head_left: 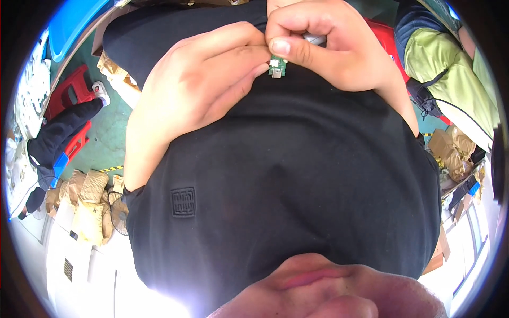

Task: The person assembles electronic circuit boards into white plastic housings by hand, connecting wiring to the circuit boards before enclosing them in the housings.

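A small green circuit board [277, 68] with a silver metal connector at its lower end is held between my hands, in front of my black shirt. My right hand [334, 50] pinches its upper end between thumb and curled fingers. From the left, my left hand [204, 77] reaches in with fingers pressed together, its fingertips closed at the board's left edge. The fingers cover the upper part of the board. Behind my right hand's curled fingers, a pale grey piece [315, 39] shows in part; its kind cannot be made out.
Red stools [71, 93] and another person's dark-trousered leg [66, 130] are at the left, near a blue bin [74, 24]. Brown paper packages [90, 204] and a fan [120, 214] lie lower left. At the right are a yellow-green garment [437, 66] and more packages [453, 151].
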The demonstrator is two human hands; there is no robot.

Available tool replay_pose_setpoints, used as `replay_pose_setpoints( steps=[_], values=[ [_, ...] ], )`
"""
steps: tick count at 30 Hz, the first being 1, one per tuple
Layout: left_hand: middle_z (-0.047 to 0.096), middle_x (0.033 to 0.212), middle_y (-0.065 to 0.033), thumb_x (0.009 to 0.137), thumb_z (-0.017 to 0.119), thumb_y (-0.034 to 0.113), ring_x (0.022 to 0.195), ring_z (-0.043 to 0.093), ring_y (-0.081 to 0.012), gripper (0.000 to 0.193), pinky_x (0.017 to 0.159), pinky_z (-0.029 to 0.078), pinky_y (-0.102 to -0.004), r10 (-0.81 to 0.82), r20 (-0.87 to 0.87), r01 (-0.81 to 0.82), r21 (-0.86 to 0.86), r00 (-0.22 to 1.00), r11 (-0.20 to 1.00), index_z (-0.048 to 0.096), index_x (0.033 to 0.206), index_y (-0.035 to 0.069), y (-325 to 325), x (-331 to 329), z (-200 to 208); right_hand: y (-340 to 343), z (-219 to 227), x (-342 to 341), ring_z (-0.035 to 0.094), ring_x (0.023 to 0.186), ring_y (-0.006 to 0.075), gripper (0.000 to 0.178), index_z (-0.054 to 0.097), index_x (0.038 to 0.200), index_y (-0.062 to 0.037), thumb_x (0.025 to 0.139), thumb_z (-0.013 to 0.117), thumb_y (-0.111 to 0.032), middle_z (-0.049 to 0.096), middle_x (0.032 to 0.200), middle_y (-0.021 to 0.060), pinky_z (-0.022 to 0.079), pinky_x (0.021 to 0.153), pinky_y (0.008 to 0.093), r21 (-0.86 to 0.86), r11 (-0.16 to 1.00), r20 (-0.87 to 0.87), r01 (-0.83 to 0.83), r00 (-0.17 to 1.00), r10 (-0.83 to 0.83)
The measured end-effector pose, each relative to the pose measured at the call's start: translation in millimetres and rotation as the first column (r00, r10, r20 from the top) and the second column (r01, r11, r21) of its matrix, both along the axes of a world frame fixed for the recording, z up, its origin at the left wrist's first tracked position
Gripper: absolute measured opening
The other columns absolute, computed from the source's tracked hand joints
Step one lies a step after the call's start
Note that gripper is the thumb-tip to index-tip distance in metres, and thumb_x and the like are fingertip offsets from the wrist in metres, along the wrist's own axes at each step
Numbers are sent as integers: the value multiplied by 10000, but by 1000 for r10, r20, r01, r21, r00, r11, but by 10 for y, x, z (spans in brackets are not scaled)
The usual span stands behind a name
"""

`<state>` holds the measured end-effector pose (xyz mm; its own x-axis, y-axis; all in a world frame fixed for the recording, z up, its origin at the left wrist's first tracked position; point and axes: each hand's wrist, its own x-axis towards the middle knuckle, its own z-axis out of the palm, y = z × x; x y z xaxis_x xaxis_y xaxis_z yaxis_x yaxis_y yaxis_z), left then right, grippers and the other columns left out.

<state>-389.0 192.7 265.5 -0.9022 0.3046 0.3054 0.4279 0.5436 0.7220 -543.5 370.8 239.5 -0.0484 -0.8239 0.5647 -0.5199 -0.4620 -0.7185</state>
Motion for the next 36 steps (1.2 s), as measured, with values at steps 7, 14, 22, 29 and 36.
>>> replay_pose_setpoints(
  steps=[7, 14, 22, 29, 36],
  values=[
    [649, 939, -143, 772, 710, -104, 717, 646, -292, 208, 628, 528, -351, 27, -13, -28, -79, 1000, 997, 676, 973, -61, 25, 2, 6, -11, -15, 3, 469, 647, 214, 133, 649, 810, -75, 932, 690, -106, 532, 712, 36, 333, 746, 337, 4, 1000, 81, -5, 997, 4],
    [667, 904, -124, 726, 725, -87, 705, 654, -290, 219, 632, 541, -344, 150, -89, -159, -98, 985, 982, 686, 934, -29, 143, 42, -68, -20, -48, 13, 472, 649, 217, 128, 644, 815, -72, 931, 689, -99, 535, 715, 38, 337, 740, 340, -20, 1000, 108, -9, 994, 11],
    [632, 861, -110, 720, 732, -59, 671, 616, -298, 215, 591, 514, -359, 158, 5, -158, 10, 987, 987, 665, 920, -19, 119, 76, -67, -23, -36, 51, 486, 656, 221, 101, 658, 820, -91, 898, 722, -96, 529, 705, 30, 325, 760, 341, -28, 999, -8, 26, 1000, -26],
    [643, 852, -101, 823, 693, -62, 656, 615, -223, 118, 567, 495, -311, 125, 93, -136, 129, 988, 982, 667, 934, -30, 66, 28, -60, 80, 391, 87, 495, 635, 211, 112, 666, 793, -87, 872, 745, -81, 539, 676, 30, 331, 727, 341, 370, 913, 154, 173, 958, -244],
    [678, 1122, -122, 1008, 616, -33, 872, 684, -173, 195, 696, 604, -297, 176, 475, -479, 651, 862, 589, 635, 1201, -46, 128, 101, -344, 128, 428, 222, 612, 716, 120, 17, 739, 900, 3, 913, 739, -9, 715, 846, 67, 457, 678, 250, 470, 853, 426, 226, 788, -444]
  ],
)
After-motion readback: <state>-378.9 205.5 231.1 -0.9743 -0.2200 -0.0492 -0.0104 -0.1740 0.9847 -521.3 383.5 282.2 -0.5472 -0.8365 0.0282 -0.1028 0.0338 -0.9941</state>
